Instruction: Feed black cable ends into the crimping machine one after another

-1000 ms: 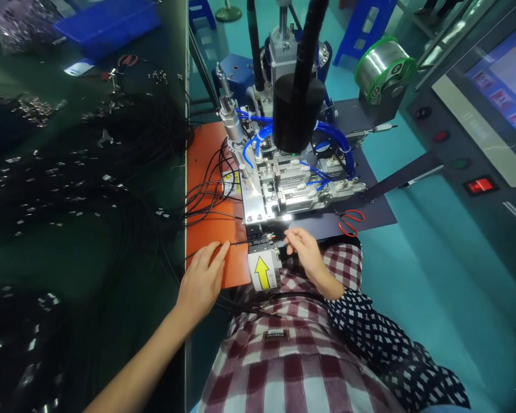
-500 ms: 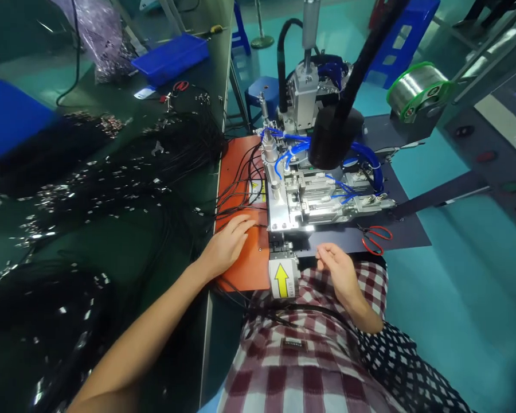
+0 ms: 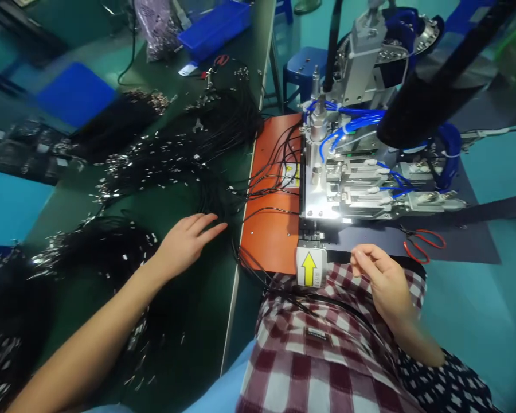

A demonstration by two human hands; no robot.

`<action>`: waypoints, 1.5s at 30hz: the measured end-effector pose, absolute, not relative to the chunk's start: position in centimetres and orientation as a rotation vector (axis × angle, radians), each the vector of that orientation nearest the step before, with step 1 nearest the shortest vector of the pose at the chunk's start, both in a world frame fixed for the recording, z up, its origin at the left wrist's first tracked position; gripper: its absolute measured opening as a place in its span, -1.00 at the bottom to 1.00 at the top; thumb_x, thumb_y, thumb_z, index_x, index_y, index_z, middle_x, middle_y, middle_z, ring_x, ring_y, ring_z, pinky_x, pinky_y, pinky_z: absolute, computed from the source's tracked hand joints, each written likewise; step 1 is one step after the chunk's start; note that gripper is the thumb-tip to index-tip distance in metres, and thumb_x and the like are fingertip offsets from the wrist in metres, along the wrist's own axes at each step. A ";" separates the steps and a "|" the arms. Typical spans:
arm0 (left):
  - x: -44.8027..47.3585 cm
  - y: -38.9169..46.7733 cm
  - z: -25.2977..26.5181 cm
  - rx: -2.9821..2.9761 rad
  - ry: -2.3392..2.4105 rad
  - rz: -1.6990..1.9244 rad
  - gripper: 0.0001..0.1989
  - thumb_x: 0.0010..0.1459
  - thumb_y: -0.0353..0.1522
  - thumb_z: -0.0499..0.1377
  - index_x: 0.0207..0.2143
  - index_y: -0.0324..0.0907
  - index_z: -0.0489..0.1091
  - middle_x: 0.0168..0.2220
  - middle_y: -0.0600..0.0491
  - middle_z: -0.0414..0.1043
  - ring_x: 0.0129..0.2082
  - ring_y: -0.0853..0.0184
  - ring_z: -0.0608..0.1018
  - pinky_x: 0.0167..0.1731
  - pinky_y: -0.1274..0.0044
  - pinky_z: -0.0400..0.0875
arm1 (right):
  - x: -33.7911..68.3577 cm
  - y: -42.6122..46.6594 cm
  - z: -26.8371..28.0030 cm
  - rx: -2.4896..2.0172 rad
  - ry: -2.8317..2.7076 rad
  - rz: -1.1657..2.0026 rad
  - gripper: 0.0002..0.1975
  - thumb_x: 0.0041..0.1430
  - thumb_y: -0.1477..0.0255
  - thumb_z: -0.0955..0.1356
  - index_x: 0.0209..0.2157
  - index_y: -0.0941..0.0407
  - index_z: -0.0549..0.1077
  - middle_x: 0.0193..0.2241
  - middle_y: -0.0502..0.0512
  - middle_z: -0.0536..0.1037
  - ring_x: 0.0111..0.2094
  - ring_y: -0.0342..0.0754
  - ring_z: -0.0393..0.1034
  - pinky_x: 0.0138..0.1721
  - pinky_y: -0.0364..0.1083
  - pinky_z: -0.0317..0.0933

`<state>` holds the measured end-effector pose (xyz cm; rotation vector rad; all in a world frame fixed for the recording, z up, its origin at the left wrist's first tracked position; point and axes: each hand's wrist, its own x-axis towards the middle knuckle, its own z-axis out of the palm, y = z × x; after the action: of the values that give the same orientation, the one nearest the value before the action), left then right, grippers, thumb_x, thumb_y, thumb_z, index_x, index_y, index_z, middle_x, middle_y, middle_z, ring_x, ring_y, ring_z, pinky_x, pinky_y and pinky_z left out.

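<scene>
My left hand (image 3: 188, 244) is over the dark green table, its fingers stretched out toward a bundle of thin black cables (image 3: 208, 192). Whether the fingertips touch the cables I cannot tell. My right hand (image 3: 382, 281) hovers above my lap, in front of the machine (image 3: 352, 178), with thumb and index finger pinched together. Anything between those fingertips is too small to make out. Several black cables cross the orange plate (image 3: 269, 229) and run into the machine's left side. A yellow arrow label (image 3: 309, 267) marks the machine's front.
Red-handled scissors (image 3: 430, 241) lie on the machine's dark base, right of my right hand. Heaps of cables with shiny metal ends (image 3: 124, 166) cover the table. Blue bins (image 3: 75, 94) stand farther back, and a dark cylinder (image 3: 430, 109) hangs over the machine.
My left hand has moved left, from the orange plate to above the table. My right hand stays pinched near the machine's front. The view has shifted left.
</scene>
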<state>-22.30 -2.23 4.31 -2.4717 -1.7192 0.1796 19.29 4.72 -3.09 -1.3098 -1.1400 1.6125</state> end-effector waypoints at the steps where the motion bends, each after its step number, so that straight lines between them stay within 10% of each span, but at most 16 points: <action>1: -22.3 -2.4 4.1 -2.520 -1.692 0.224 -0.45 0.11 -0.65 -0.02 0.09 -0.09 0.39 0.14 -0.14 0.35 0.09 0.07 0.42 0.01 0.23 0.39 | 19.3 4.7 -3.1 -1.312 -1.149 1.614 -0.82 0.19 0.26 0.38 -0.35 0.10 0.44 -0.50 -0.05 0.40 -0.51 -0.21 0.24 -0.42 -0.18 0.14; 10: -22.9 -1.3 5.8 -2.588 -1.528 -0.244 -0.73 0.25 -0.51 0.04 -0.06 -0.17 0.41 0.06 -0.11 0.47 0.08 0.18 0.47 0.00 0.31 0.43 | 20.1 5.0 -2.9 -1.408 -1.282 1.516 -0.78 0.16 0.22 0.39 -0.33 0.09 0.45 -0.48 -0.02 0.42 -0.49 -0.14 0.28 -0.44 -0.17 0.20; 17: -18.1 1.8 8.3 -2.212 -1.387 -0.538 -0.74 0.24 -0.52 0.07 -0.04 -0.19 0.36 -0.31 -0.03 0.56 -0.39 0.35 0.56 -0.39 0.51 0.42 | 17.3 4.8 -0.4 -1.201 -1.599 1.615 -0.80 0.19 0.28 0.36 -0.19 0.07 0.44 -0.44 0.01 0.47 -0.47 -0.12 0.36 -0.42 -0.15 0.30; 23: -13.1 0.6 6.5 -2.397 -1.293 -0.512 -0.70 0.21 -0.53 0.07 0.01 -0.24 0.32 -0.42 0.01 0.53 -0.48 0.34 0.53 -0.45 0.50 0.39 | 15.1 3.6 0.2 -0.933 -1.322 1.839 -0.37 0.12 0.41 0.41 0.19 0.01 0.14 -0.31 0.00 0.47 -0.56 -0.24 0.27 -0.51 -0.19 0.22; 36: -13.1 -3.5 2.2 -2.744 -1.445 -0.315 -0.79 0.15 -0.42 0.16 -0.13 -0.15 0.41 -0.25 -0.04 0.56 -0.27 0.13 0.55 -0.30 0.33 0.37 | 14.8 2.9 -0.7 -0.966 -0.923 1.935 -0.78 0.14 0.29 0.39 -0.27 0.16 0.51 -0.53 -0.04 0.48 -0.61 -0.23 0.35 -0.53 -0.19 0.23; 45: -2.1 1.4 4.2 -3.160 -2.020 -1.155 -0.76 0.21 -0.39 0.14 -0.06 -0.11 0.39 -0.12 -0.07 0.42 -0.09 0.23 0.47 -0.11 0.40 0.43 | 13.2 2.1 -0.8 -0.873 -1.130 2.035 -0.84 0.11 0.35 0.39 -0.40 0.18 0.52 -0.54 -0.03 0.51 -0.55 -0.19 0.37 -0.48 -0.18 0.30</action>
<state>-2.12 1.35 4.24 -3.1602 -2.0202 -1.1553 13.22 2.07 -0.84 -0.8733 -1.1298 2.0353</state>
